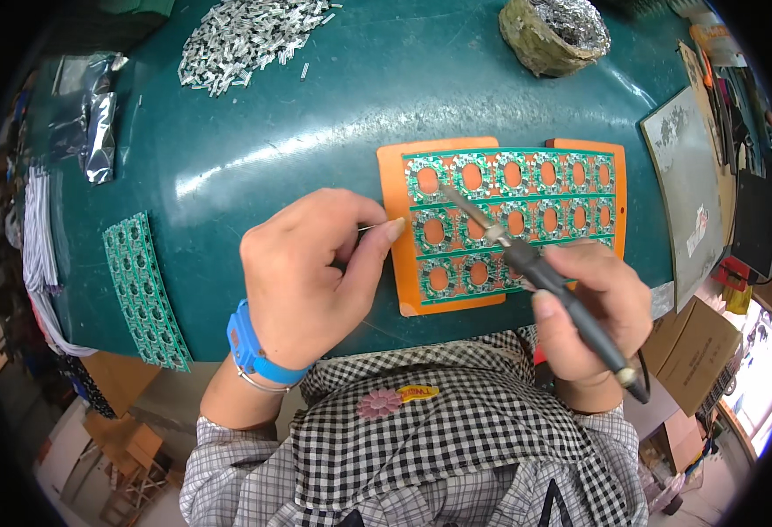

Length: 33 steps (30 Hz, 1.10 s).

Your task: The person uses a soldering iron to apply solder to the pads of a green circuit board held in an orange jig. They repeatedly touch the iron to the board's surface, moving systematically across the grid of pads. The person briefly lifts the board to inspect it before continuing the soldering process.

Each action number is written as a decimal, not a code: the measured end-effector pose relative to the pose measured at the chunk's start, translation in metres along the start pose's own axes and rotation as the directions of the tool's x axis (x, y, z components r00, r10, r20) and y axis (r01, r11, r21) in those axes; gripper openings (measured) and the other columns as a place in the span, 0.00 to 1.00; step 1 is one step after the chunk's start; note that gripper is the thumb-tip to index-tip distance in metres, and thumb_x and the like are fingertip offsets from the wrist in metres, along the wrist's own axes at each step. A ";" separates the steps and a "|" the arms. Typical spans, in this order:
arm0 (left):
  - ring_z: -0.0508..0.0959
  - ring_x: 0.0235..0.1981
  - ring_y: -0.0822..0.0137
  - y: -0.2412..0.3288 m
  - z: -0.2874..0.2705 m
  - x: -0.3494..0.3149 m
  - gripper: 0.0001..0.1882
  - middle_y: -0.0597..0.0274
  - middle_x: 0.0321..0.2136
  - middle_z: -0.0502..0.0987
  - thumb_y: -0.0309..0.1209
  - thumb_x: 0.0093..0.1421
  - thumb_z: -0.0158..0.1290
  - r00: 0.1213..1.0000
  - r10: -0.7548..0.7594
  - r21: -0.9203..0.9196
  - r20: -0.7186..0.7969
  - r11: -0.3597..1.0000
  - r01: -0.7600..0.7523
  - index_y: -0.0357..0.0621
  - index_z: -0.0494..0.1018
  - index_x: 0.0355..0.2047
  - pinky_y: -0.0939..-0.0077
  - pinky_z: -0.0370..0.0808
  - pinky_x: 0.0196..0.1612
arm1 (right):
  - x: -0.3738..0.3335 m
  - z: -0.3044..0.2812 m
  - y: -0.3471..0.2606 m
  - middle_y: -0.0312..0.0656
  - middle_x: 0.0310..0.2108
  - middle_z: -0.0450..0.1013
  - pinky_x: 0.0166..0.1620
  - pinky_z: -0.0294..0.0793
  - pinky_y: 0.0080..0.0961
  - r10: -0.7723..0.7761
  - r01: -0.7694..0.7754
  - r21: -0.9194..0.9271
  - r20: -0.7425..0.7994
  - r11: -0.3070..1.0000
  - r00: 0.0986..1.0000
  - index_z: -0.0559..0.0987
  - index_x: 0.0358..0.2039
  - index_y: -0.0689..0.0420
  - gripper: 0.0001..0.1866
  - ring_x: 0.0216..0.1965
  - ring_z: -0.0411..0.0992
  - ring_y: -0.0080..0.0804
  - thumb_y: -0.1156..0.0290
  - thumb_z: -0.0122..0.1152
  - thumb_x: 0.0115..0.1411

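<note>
My right hand (598,307) is wrapped round the dark handle of a soldering iron (531,263). The iron slants up and left, its tip over the upper left part of a green circuit board panel (526,245). Whether the tip touches the board I cannot tell. That panel, with rows of ring-shaped boards, lies in an orange tray (392,176). At the tray's left edge my left hand (311,263) pinches a thin wire (367,228), which looks like solder, between thumb and forefinger. A blue watch (245,338) is on my left wrist.
A second green circuit board panel (144,294) lies at the left. Small clear-and-dark parts (245,44) are heaped at the back, near a crusty pot (539,39). White cables (39,237) and silvery bags (100,136) line the left edge; a grey board (684,184) stands right.
</note>
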<state>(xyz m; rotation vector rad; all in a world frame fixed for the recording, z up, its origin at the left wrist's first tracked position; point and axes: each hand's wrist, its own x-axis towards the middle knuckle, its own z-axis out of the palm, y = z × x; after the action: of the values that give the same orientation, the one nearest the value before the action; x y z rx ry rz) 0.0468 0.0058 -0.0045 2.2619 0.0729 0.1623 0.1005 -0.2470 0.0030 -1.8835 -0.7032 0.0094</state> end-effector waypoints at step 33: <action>0.77 0.22 0.65 0.007 0.014 0.017 0.05 0.58 0.24 0.77 0.18 0.56 0.63 0.983 0.179 0.108 -0.026 0.979 -0.175 0.38 0.79 0.32 0.75 0.73 0.26 | 0.000 -0.010 0.002 0.50 0.27 0.80 0.30 0.77 0.26 0.019 -0.021 -0.025 -0.067 0.999 0.998 0.81 0.37 0.69 0.16 0.25 0.79 0.36 0.78 0.70 0.47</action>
<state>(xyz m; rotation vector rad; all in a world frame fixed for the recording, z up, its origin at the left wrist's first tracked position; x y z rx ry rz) 0.0658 -0.0075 -0.0068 2.3699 -0.1041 0.3001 0.1044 -0.2560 0.0058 -1.9065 -0.6419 -0.0499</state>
